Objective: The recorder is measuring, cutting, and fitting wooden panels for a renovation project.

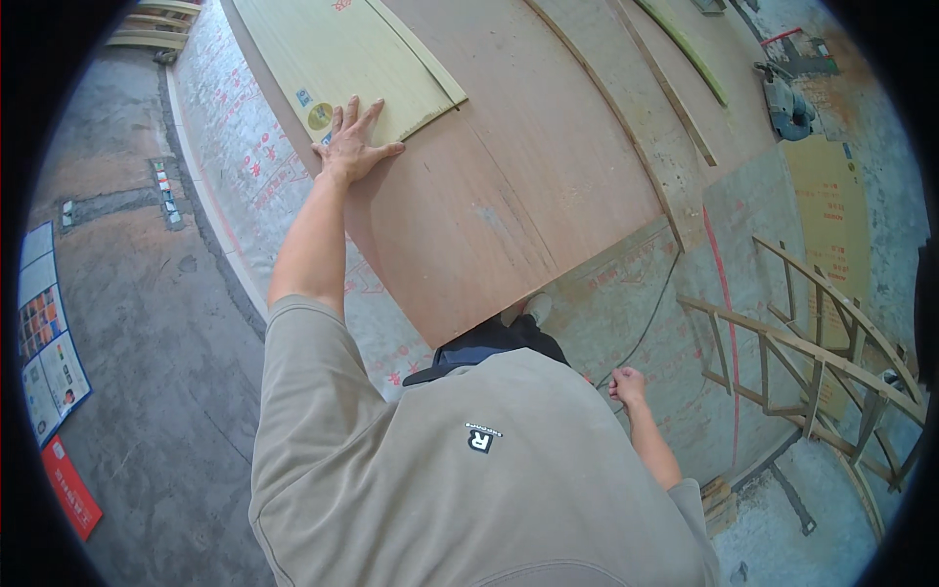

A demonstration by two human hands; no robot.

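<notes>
My left hand (350, 147) lies with spread fingers on the near left corner of a pale yellow board (362, 73). That board rests on a larger reddish-brown plywood sheet (577, 186), and a narrow strip at its right side is parted from it by a dark line. My right hand (628, 384) hangs low at my right side, its fingers curled closed. Whatever may be inside that hand is hidden. A thin dark cable (648, 328) runs close by it across the floor covering; whether they touch I cannot tell.
Curved wooden strips (636, 147) and a green strip (690, 54) lie right of the yellow board. A grey-blue power tool (785, 106) stands at the far right. Wooden curved frames (817, 357) sit at the right, near another yellow board (831, 210). Printed panels (49, 342) lie left.
</notes>
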